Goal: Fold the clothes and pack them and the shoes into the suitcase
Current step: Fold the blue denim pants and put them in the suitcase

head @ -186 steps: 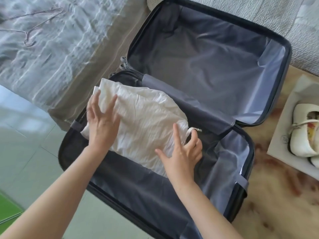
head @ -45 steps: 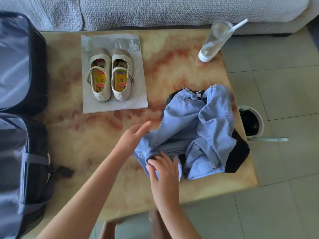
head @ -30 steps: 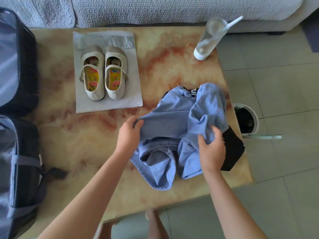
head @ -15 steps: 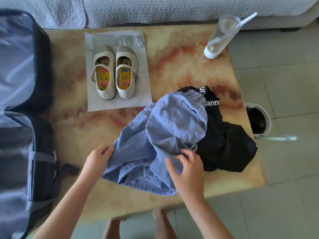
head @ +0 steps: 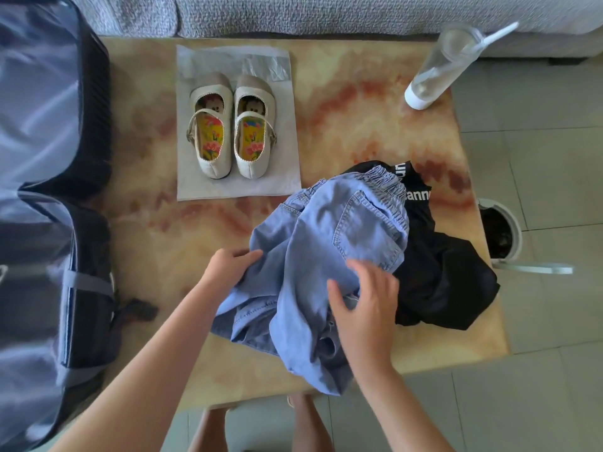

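Denim garment [head: 326, 243] bunched on surface [head: 359, 125], left hand [head: 233, 265] grip pinching its edge, farther up than before, right hand [head: 365, 305] grip now loosened, fingers [head: 375, 279] spread on fabric.

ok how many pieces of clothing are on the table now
2. A blue denim garment near the front edge of the table, gripped by the left hand with the right hand on it; a black garment partly under its right side. More may hide beneath.

A clear bottle [head: 434, 70] stands on the marble table [head: 359, 125], grey sofa [head: 326, 11] behind
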